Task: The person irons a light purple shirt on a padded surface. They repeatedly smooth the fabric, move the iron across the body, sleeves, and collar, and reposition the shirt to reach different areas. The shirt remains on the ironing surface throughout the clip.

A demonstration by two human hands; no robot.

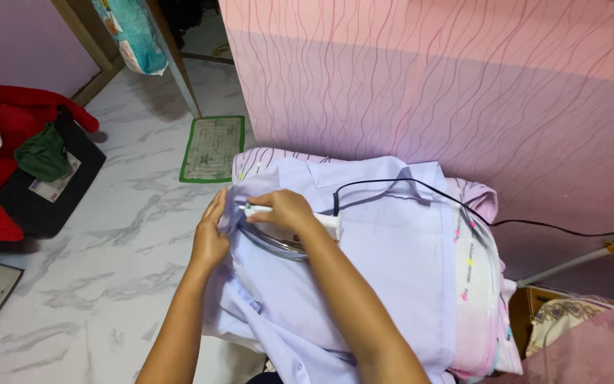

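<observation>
Nearest the lens our two forearms run up from the bottom edge of the frame to a pale lilac shirt [385, 242], which lies spread over a folded pink-patterned blanket [474, 284] at the centre of the frame, below the pink wavy-striped wall [428, 71]. Our right hand [286, 210] is wrapped closed around the white handle of an iron [282, 238], whose metal soleplate rests on the cloth just under the palm. Our left hand [211, 235] lies flat with fingers together, pressing a gathered fold of shirt fabric just beside the iron's nose. A black cord [421, 188] loops from the iron's rear across the shirt towards the right edge of the frame. To do this well, we judge that we should pull the fold taut and flat, keep our left fingertips clear of the hot plate, glide the iron instead of letting it sit, and keep the cord off the cloth. A green-bordered mat [213, 148] lies on the marble floor [122, 235] in the upper left.
</observation>
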